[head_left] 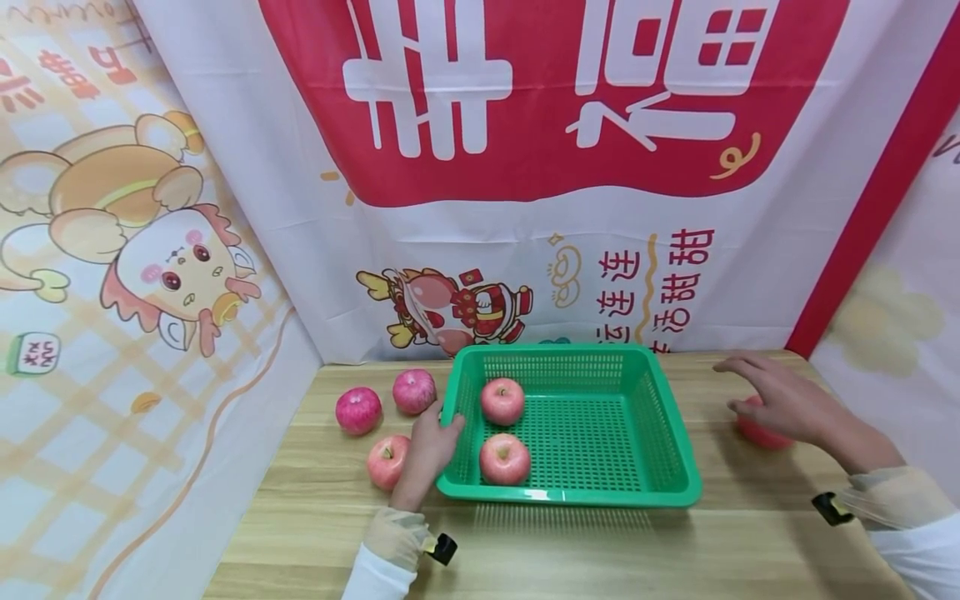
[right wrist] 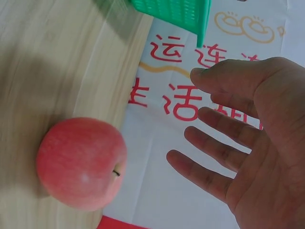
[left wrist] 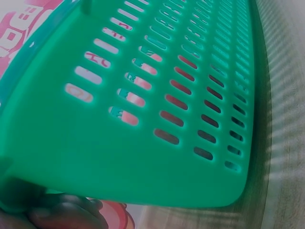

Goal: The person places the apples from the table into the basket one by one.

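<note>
A green plastic basket [head_left: 570, 497] stands mid-table with two pinkish-red apples inside, a rear apple [head_left: 502, 401] and a front apple [head_left: 505, 459], both along its left side. My left hand [head_left: 433, 446] grips the basket's left rim; in the left wrist view the basket wall [left wrist: 95, 157] fills most of the picture and only part of the hand [left wrist: 66, 212] shows. To the right, my right hand [head_left: 787, 400] hovers over another apple [head_left: 763, 427], partly covering it. The right wrist view has that apple [right wrist: 82, 163] apart from the hand [right wrist: 252, 129], whose fingers are spread and hold nothing.
Left of the basket lie one apple [head_left: 387, 462], partly behind the left forearm, and two magenta, streaked round things resembling red onions, one outer [head_left: 358, 410] and one inner [head_left: 414, 391]. A printed cloth [head_left: 540, 225] hangs behind the wooden table [head_left: 525, 558].
</note>
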{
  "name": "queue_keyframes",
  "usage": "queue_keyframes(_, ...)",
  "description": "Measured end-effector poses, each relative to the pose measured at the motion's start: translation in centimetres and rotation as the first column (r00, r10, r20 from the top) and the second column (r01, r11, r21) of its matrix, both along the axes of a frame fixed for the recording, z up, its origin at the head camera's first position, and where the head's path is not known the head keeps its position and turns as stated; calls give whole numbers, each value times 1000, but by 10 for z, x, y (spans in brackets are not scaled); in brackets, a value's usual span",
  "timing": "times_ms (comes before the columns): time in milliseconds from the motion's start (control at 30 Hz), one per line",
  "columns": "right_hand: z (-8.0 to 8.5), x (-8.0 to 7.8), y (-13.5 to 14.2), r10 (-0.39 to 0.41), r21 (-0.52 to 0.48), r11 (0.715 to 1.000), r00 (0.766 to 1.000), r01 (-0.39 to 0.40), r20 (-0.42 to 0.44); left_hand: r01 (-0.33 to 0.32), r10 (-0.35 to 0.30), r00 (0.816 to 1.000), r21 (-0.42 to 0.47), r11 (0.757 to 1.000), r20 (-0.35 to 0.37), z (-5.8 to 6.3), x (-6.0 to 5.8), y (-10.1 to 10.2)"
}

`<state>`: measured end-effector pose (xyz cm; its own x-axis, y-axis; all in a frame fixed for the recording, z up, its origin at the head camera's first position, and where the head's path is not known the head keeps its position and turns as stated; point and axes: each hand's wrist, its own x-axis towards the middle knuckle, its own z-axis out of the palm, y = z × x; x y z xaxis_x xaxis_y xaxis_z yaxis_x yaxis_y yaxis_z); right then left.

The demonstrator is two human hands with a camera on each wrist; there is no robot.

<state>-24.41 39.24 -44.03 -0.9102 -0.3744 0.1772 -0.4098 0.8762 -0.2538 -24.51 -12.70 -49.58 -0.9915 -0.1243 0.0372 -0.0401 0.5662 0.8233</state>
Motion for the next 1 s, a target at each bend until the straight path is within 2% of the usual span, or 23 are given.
queue_keyframes(200, -8, -3, 15, -42, -13, 999, 998, 43, 36, -3, 3, 1000, 2, 1000, -6, 1, 0, 0)
queue_keyframes(367, -17, -6, 28, -32, -37, 999, 999, 32, 0, 1, -1, 1000, 3, 1000, -16, 0, 1, 0)
queue_keyframes(633, -26, -6, 42, -65, -25, 997, 997, 67, 50, 10, -10, 1000, 0, 1000, 4, -2, -1, -1)
queue_keyframes(1000, -41, -6, 51, -85, -2, 996, 994, 86, 62, 2, -3, 999, 15, 1000, 37, -3, 0, -2)
